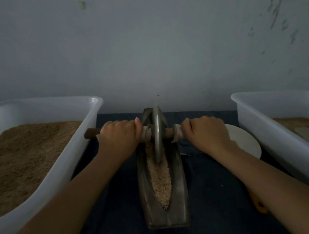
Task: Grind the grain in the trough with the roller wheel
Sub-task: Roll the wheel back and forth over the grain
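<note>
A long dark metal trough [178, 182] lies lengthwise in front of me on a dark blue cloth. Pale crushed grain [160, 179] fills its groove. A thin metal roller wheel [158, 134] stands upright in the groove toward the far end, on a wooden axle handle [91, 134] that sticks out on both sides. My left hand [118, 135] grips the axle just left of the wheel. My right hand [207, 131] grips it just right of the wheel. Both arms are stretched forward.
A white plastic tub [86, 146] of brown ground grain stands on the left. Another white tub [266, 130] stands on the right. A white plate [246, 143] lies between the trough and the right tub. A yellow-orange object [260, 206] shows under my right forearm. A grey wall rises close behind.
</note>
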Tool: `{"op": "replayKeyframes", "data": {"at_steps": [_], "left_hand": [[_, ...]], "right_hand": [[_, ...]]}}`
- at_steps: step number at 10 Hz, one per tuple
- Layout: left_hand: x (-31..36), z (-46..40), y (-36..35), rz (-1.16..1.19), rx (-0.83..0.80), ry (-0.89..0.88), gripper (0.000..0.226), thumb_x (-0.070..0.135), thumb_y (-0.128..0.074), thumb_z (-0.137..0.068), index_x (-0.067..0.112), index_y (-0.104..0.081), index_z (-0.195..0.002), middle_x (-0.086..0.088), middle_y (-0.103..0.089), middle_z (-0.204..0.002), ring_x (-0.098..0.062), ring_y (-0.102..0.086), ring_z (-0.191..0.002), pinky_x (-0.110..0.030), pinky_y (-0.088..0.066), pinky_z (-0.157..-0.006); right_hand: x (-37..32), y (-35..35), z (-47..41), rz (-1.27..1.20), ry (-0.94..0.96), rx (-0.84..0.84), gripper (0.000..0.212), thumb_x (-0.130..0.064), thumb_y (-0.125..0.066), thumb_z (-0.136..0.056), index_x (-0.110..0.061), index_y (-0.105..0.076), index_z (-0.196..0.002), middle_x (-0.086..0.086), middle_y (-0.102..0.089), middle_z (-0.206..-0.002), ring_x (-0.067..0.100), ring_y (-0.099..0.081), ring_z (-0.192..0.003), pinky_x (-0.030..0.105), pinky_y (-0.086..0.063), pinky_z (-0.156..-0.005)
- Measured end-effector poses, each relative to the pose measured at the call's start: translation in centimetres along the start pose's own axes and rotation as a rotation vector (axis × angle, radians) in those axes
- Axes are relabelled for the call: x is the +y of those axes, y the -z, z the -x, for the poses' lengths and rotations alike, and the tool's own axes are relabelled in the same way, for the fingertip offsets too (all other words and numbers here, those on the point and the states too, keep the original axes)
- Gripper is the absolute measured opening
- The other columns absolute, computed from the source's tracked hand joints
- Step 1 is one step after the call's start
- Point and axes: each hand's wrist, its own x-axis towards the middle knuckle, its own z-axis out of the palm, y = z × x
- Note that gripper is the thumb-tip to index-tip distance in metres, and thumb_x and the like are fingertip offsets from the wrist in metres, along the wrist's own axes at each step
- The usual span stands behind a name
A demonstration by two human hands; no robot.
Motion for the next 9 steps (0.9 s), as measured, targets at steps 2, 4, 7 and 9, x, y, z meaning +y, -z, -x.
{"op": "replayKeyframes", "data": {"at_steps": [2,4,7,9], "left_hand": [[0.6,2.3,1.0,0.267,0.179,0.055,0.049,0.03,-0.024,-0.091,0.013,-0.053,-0.056,-0.003,-0.053,-0.047,-0.02,-0.049,-0.039,-0.03,-0.046,-0.05],[0.4,4.6,2.2,0.256,0.109,-0.026,0.046,0.03,-0.023,-0.095,0.014,-0.056,-0.069,0.0,-0.056,-0.058,-0.018,-0.054,-0.049,-0.029,-0.046,-0.056],[0.6,3.6,2.5,0.131,0.027,-0.05,0.121,0.042,0.048,-0.067,0.008,-0.061,-0.105,-0.008,-0.063,-0.084,-0.021,-0.058,-0.072,-0.023,-0.033,-0.068],[0.1,0.1,-0.4,0.091,0.047,0.045,0.041,0.021,-0.027,-0.098,0.005,-0.061,-0.083,-0.01,-0.06,-0.067,-0.025,-0.057,-0.059,-0.03,-0.039,-0.06]], "right_hand": [[0.0,1.9,2.9,-0.063,0.037,-0.066,0.05,-0.027,-0.035,-0.096,-0.025,-0.028,-0.046,-0.008,-0.027,-0.04,0.007,-0.024,-0.036,0.027,-0.009,-0.043],[-0.3,4.4,5.3,-0.074,0.071,-0.061,0.047,-0.037,-0.023,-0.091,-0.028,-0.026,-0.045,-0.008,-0.024,-0.036,0.008,-0.024,-0.03,0.022,-0.01,-0.041],[0.0,2.9,3.6,-0.098,0.066,-0.072,0.049,-0.035,-0.024,-0.093,-0.025,-0.031,-0.045,-0.007,-0.03,-0.039,0.007,-0.028,-0.034,0.024,-0.013,-0.042],[0.4,-0.1,-0.4,-0.007,-0.036,-0.055,0.048,-0.028,-0.029,-0.095,-0.018,-0.032,-0.048,0.001,-0.036,-0.052,0.022,-0.033,-0.053,0.032,-0.015,-0.051]]}}
